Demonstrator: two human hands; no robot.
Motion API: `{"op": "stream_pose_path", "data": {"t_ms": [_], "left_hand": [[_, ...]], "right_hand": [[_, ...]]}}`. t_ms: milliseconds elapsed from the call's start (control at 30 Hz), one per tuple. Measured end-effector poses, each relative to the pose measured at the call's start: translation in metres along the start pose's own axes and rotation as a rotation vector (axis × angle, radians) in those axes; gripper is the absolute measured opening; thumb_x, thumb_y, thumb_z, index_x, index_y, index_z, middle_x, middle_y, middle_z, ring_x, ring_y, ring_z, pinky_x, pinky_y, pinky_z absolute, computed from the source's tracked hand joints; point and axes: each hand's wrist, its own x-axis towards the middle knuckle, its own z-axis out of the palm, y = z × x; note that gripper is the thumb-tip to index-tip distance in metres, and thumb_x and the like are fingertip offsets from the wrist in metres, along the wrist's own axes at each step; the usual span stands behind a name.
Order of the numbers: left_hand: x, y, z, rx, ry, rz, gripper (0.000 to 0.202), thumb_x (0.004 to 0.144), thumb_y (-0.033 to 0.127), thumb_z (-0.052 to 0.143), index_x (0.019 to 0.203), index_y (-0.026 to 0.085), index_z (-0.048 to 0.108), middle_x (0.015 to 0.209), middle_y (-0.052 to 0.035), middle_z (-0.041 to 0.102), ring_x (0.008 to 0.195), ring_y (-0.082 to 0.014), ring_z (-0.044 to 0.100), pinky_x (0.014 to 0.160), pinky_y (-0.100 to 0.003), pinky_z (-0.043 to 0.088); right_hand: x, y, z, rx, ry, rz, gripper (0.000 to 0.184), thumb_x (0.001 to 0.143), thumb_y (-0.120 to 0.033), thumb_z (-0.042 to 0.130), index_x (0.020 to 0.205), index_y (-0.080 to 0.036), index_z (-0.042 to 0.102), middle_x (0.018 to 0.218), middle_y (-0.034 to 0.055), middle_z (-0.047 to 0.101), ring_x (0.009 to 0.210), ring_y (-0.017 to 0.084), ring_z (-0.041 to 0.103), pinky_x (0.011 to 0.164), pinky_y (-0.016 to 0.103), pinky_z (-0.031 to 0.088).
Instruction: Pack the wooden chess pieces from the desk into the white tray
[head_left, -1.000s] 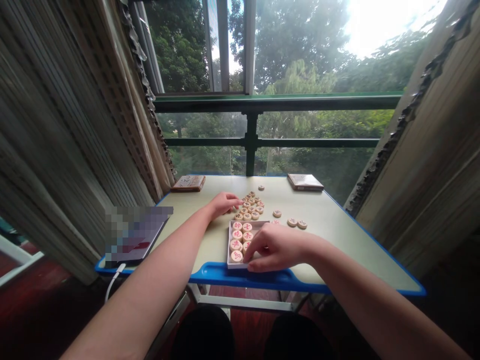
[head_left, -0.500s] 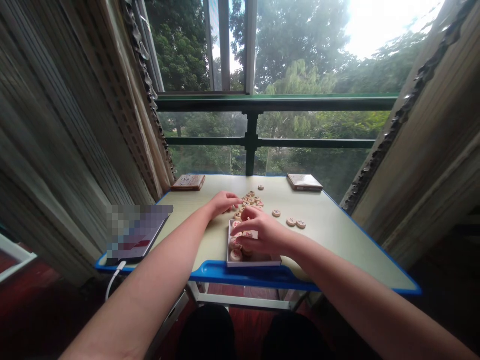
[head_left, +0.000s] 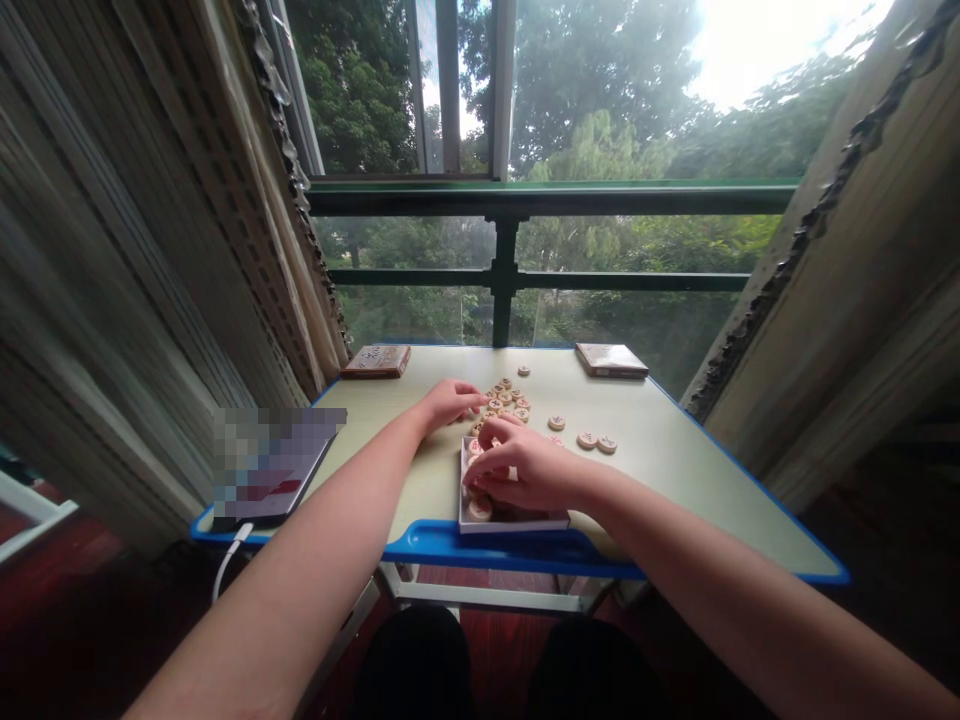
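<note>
My right hand point(head_left: 517, 462) reaches into a shallow white box point(head_left: 514, 526) at the table's near edge, its thumb and fingertips drawn together around a round wooden Chinese chess piece that they mostly cover. Another Chinese chess piece point(head_left: 480, 509) lies in the box's near left corner, and red-marked ones show between the fingers. My left hand point(head_left: 450, 402) rests palm down just left of a pile of Chinese chess pieces point(head_left: 496, 404), fingers stretched out and fingertips at its edge. Whether they touch a piece is hard to see.
Loose pieces lie right of the pile, among them a pair point(head_left: 587, 440). Flat boxes stand at the back left point(head_left: 377, 361) and back right point(head_left: 611, 361) of the table point(head_left: 675, 500). A laptop point(head_left: 300, 470), partly blurred, with a white cable point(head_left: 229, 560) is at the left edge.
My right thumb and fingers have drawn closer together inside the box. A red-marked piece beyond that hand now shows. My left hand stays by the pile; the view has shifted slightly.
</note>
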Motion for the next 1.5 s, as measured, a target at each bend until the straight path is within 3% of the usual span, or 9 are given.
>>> {"op": "stream_pose_path", "data": {"t_ms": [167, 400, 633, 967, 1100, 1333, 1500], "left_hand": [[0.000, -0.001, -0.001, 0.009, 0.001, 0.000, 0.027, 0.061, 0.035, 0.066, 0.073, 0.011, 0.064, 0.061, -0.0018, 0.058, 0.045, -0.0057, 0.039, 0.042, -0.022, 0.027], [0.000, 0.000, -0.001, -0.007, -0.003, 0.000, 0.028, 0.059, 0.036, 0.067, 0.071, 0.011, 0.063, 0.059, -0.0018, 0.058, 0.044, -0.0056, 0.039, 0.042, -0.022, 0.027], [0.001, -0.001, 0.000, 0.011, 0.007, 0.004, 0.029, 0.059, 0.036, 0.067, 0.072, 0.011, 0.063, 0.059, -0.0020, 0.058, 0.044, -0.0059, 0.039, 0.043, -0.022, 0.029], [-0.002, 0.002, 0.000, 0.023, 0.009, 0.009, 0.033, 0.060, 0.043, 0.067, 0.069, 0.011, 0.063, 0.057, -0.0015, 0.057, 0.045, -0.0058, 0.038, 0.044, -0.022, 0.029], [-0.003, 0.002, 0.001, 0.018, 0.015, 0.009, 0.035, 0.059, 0.044, 0.067, 0.070, 0.011, 0.062, 0.059, -0.0022, 0.058, 0.044, -0.0059, 0.038, 0.044, -0.023, 0.028], [-0.002, -0.002, 0.001, 0.020, 0.001, 0.028, 0.034, 0.061, 0.042, 0.065, 0.072, 0.010, 0.063, 0.059, -0.0018, 0.057, 0.045, -0.0057, 0.038, 0.043, -0.022, 0.028], [-0.004, 0.000, 0.001, 0.020, -0.001, 0.025, 0.032, 0.061, 0.040, 0.065, 0.071, 0.011, 0.063, 0.059, -0.0018, 0.057, 0.045, -0.0058, 0.038, 0.043, -0.021, 0.028]], "right_hand": [[-0.002, 0.001, -0.004, 0.058, 0.010, -0.004, 0.016, 0.076, -0.019, 0.059, 0.086, -0.020, 0.072, 0.081, 0.0056, 0.048, 0.082, 0.017, 0.044, 0.076, 0.032, 0.041], [-0.004, -0.006, -0.015, 0.118, -0.120, 0.003, 0.021, 0.071, -0.021, 0.065, 0.091, -0.022, 0.071, 0.086, 0.0052, 0.046, 0.083, 0.016, 0.044, 0.078, 0.031, 0.041], [-0.002, -0.008, -0.013, 0.100, -0.173, 0.006, 0.019, 0.070, -0.019, 0.065, 0.087, -0.021, 0.072, 0.087, 0.0047, 0.046, 0.082, 0.015, 0.044, 0.078, 0.029, 0.041], [-0.003, 0.001, -0.019, 0.146, -0.067, 0.017, 0.017, 0.072, -0.023, 0.065, 0.088, -0.019, 0.070, 0.084, 0.0043, 0.048, 0.083, 0.016, 0.046, 0.077, 0.031, 0.042], [-0.004, 0.001, -0.023, 0.147, -0.113, 0.060, 0.019, 0.069, -0.023, 0.068, 0.088, -0.019, 0.071, 0.084, 0.0040, 0.047, 0.081, 0.016, 0.046, 0.077, 0.030, 0.042], [-0.002, -0.005, -0.011, 0.114, -0.151, 0.004, 0.016, 0.070, -0.029, 0.069, 0.083, -0.021, 0.073, 0.082, 0.0031, 0.045, 0.076, 0.013, 0.044, 0.072, 0.026, 0.041], [-0.002, -0.005, -0.010, 0.129, -0.117, -0.004, 0.013, 0.070, -0.027, 0.068, 0.080, -0.020, 0.073, 0.081, 0.0033, 0.047, 0.075, 0.013, 0.046, 0.072, 0.026, 0.041]]}}
